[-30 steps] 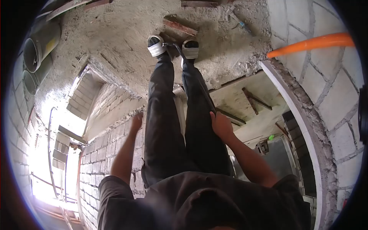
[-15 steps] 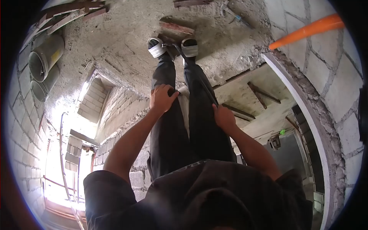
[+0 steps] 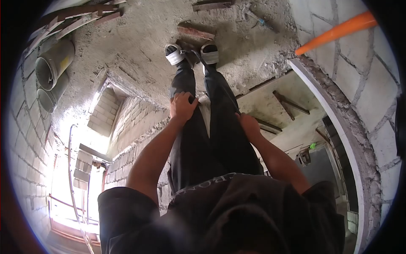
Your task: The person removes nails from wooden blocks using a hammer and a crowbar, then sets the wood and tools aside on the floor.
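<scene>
My left hand [image 3: 183,106] lies on my left knee, over the dark trouser leg, its thumb apart from the fingers. Beside my right knee, my right hand [image 3: 249,125] is closed around a long dark crowbar [image 3: 197,55]. The bar runs down along my right leg, and its bent end lies between my white-strapped shoes [image 3: 210,56]. The leg hides part of the bar. A short wooden piece [image 3: 195,31] lies on the floor just beyond my feet.
A claw hammer [image 3: 259,17] lies on the rough concrete floor [image 3: 139,46]. Two buckets [image 3: 55,63] lie tipped at the left wall, near stacked timber [image 3: 80,17]. An orange pipe [image 3: 338,34] juts out at the right. Openings edge the floor on both sides.
The view has shifted slightly, and both hands appear a little farther right. My right hand still grips the crowbar; my left hand stays on the knee.
</scene>
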The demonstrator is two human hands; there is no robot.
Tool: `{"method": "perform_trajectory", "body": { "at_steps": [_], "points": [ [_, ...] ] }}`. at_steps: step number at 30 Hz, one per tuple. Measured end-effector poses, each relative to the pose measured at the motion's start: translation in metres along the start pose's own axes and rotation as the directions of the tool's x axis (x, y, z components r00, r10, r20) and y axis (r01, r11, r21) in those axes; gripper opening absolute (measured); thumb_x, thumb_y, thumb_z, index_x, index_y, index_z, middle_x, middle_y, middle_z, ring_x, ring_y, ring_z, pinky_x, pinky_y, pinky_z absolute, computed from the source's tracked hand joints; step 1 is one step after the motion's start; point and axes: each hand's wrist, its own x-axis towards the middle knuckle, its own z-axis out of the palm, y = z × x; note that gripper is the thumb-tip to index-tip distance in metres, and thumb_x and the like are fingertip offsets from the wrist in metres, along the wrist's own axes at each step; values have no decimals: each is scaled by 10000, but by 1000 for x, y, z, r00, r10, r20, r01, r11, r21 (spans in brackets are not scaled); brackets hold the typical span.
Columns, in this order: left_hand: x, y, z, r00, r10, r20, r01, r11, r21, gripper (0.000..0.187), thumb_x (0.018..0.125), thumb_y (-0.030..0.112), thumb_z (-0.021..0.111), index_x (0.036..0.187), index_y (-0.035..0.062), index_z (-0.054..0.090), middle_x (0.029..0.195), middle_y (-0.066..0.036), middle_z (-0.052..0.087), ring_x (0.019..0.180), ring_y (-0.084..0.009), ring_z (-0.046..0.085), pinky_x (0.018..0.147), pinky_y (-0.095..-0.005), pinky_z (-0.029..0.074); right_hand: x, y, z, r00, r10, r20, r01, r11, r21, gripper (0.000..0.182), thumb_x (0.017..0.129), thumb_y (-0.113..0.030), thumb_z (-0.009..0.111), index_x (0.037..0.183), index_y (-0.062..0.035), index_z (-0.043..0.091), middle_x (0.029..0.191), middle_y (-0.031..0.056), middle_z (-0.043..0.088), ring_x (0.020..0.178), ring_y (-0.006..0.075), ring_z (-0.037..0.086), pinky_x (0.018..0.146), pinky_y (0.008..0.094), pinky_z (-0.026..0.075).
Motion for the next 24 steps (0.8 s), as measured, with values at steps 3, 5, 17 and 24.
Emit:
{"method": "perform_trajectory", "body": {
  "at_steps": [3, 5, 17, 24],
  "points": [
    [0, -1, -2, 999, -34, 2, 34, 999, 4, 339, 893, 435, 678, 976, 108, 718, 1039, -87, 690, 1110, -298, 606, 978, -457, 439, -7, -5, -10, 999, -3, -41, 5, 998, 58, 576, 1067, -503, 388, 1005, -6, 674, 927, 230, 720, 923, 420, 702, 822, 538, 543],
    [6, 4, -7, 997, -64, 43, 63, 998, 18, 330, 881, 426, 695, 993, 116, 711, 1067, -78, 678, 1129, -293, 591, 1016, -450, 429, -2, -8, -11, 999, -1, -49, 4, 998, 59, 577, 1064, -508, 392, 1008, -7, 673, 926, 229, 720, 921, 418, 703, 817, 535, 545],
    [21, 9, -18, 1000, -1, 9, 0, 999, 53, 337, 881, 429, 680, 956, 102, 709, 1053, -89, 689, 1102, -303, 607, 991, -467, 447, -4, 15, -31, 999, 8, -46, -4, 997, 75, 623, 1051, -557, 393, 1023, 6, 658, 934, 247, 710, 930, 449, 688, 816, 551, 539],
    [8, 6, -14, 999, -34, 36, 33, 999, 5, 319, 875, 418, 689, 970, 116, 724, 1067, -95, 693, 1121, -306, 603, 985, -466, 446, 30, 50, -16, 999, 44, 23, -44, 999, 0, 638, 1040, -582, 386, 1042, -17, 682, 943, 240, 718, 938, 443, 696, 819, 569, 533]
  ]
}}
